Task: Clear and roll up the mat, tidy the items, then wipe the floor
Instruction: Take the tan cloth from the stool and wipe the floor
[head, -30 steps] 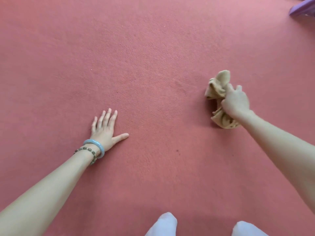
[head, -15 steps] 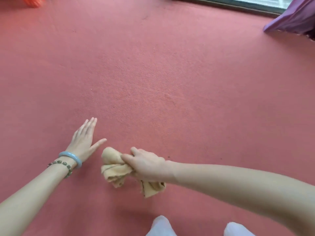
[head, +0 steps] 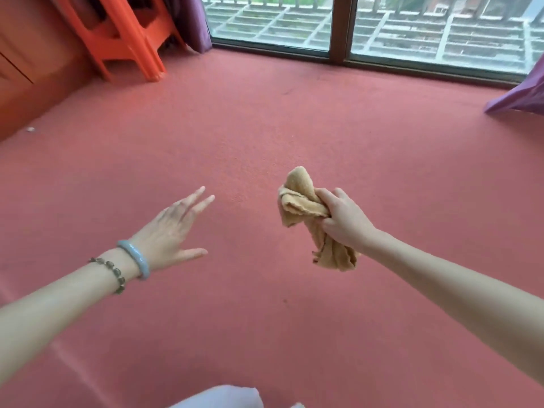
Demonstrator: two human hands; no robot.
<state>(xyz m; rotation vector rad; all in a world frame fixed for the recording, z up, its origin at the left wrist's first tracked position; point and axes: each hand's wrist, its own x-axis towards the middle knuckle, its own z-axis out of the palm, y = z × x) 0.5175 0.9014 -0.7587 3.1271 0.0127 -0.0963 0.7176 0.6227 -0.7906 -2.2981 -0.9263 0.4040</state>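
My right hand [head: 343, 220] grips a crumpled tan cloth [head: 300, 201], held up off the red carpeted floor [head: 265, 122]; one end of the cloth sticks up past my fingers and the other hangs below my wrist. My left hand [head: 173, 231] is raised over the floor to the left of the cloth, fingers straight and spread, holding nothing. It wears a pale blue bangle and a bead bracelet at the wrist. No mat is in view.
Stacked orange plastic stools [head: 123, 33] stand at the far left corner beside a purple curtain [head: 191, 22]. A large floor-level window [head: 368, 25] runs along the far side. Another purple fabric [head: 521, 95] lies at the right edge. My white-clad knees [head: 223, 397] show at the bottom.
My right hand swept the cloth from right to left across the floor, then lifted it off. My left hand rose off the floor. My view tilted up to the window.
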